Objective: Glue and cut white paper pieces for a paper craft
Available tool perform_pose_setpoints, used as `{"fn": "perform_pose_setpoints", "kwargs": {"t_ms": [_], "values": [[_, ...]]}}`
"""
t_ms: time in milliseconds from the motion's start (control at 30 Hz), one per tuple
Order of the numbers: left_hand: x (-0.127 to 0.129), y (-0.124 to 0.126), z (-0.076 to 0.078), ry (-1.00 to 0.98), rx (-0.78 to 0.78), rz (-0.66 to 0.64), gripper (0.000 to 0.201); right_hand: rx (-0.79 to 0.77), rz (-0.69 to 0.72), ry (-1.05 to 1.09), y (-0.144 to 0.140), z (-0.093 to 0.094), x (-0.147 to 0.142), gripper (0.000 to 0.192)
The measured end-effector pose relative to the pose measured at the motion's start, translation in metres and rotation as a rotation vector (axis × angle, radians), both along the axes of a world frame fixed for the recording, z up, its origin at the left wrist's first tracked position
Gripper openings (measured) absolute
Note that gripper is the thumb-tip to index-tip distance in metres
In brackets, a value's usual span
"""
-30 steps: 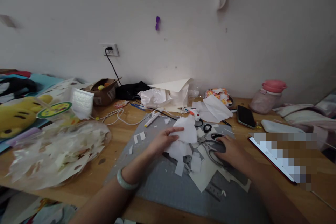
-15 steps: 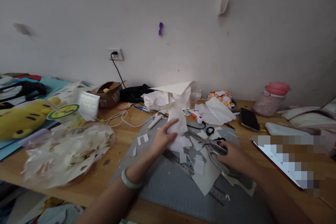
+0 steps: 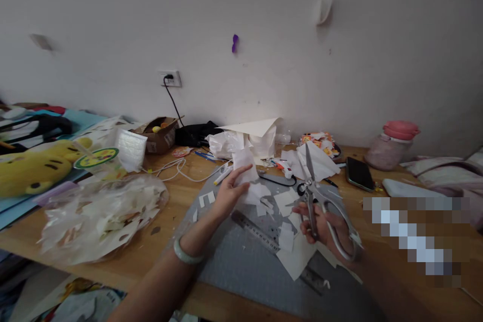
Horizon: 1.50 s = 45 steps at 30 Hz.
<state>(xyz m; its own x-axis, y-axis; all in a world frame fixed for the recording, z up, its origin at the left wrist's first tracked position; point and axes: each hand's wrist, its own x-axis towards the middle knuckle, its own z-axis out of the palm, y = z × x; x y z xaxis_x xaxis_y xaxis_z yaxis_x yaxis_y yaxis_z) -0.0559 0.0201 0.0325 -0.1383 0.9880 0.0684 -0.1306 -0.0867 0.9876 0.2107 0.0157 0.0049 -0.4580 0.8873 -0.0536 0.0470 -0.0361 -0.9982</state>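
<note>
My left hand (image 3: 228, 192) holds a bunch of white paper scraps (image 3: 247, 176) lifted above the grey cutting mat (image 3: 241, 261). My right hand (image 3: 324, 224) grips large silver scissors (image 3: 317, 196) by the handles, blades pointing up and away from me. More white paper offcuts (image 3: 290, 256) and a metal ruler (image 3: 260, 231) lie on the mat between my hands. A pale bracelet sits on my left wrist.
A clear plastic bag of scraps (image 3: 101, 216) lies at left, a yellow plush toy (image 3: 33, 171) beyond it. Small black scissors (image 3: 302, 188), a black phone (image 3: 359, 173), a pink-lidded jar (image 3: 390, 145), a cardboard box (image 3: 158, 133) and crumpled paper (image 3: 245, 141) crowd the table's back.
My right hand picked the silver scissors up off the mat and raised them, blades upward. My left hand gathered the paper scraps and lifted them off the mat.
</note>
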Motion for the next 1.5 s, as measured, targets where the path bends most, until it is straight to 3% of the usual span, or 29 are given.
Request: {"fn": "perform_pose_setpoints", "kwargs": {"t_ms": [100, 267, 367, 533, 700, 900, 1367, 1500], "values": [[0.0, 0.0, -0.001, -0.03, 0.009, 0.019, 0.07, -0.219, 0.177, 0.154, -0.01, 0.007, -0.003, 0.056], [0.001, 0.001, -0.001, -0.019, 0.097, 0.105, 0.078, -0.423, 0.314, 0.341, -0.017, 0.013, -0.004, 0.052], [0.0, 0.002, 0.0, -0.029, 0.136, 0.149, 0.083, -0.482, 0.39, 0.381, -0.019, 0.007, -0.005, 0.053], [-0.002, -0.001, 0.001, -0.017, 0.144, 0.145, 0.083, -0.538, 0.379, 0.41, -0.019, -0.002, -0.006, 0.048], [-0.004, -0.003, 0.001, -0.014, 0.139, 0.04, 0.076, -0.541, 0.393, 0.349, -0.017, 0.003, -0.008, 0.047], [-0.005, 0.003, -0.001, -0.034, 0.008, -0.006, 0.07, -0.515, 0.428, 0.395, -0.016, -0.001, -0.005, 0.05], [-0.004, -0.004, 0.005, -0.251, -0.177, -0.312, 0.088, -0.461, 0.469, 0.334, -0.017, 0.004, -0.004, 0.059], [-0.003, -0.005, 0.003, -0.336, -0.175, -0.344, 0.09, -0.392, 0.451, 0.285, -0.018, 0.008, -0.005, 0.065]]}}
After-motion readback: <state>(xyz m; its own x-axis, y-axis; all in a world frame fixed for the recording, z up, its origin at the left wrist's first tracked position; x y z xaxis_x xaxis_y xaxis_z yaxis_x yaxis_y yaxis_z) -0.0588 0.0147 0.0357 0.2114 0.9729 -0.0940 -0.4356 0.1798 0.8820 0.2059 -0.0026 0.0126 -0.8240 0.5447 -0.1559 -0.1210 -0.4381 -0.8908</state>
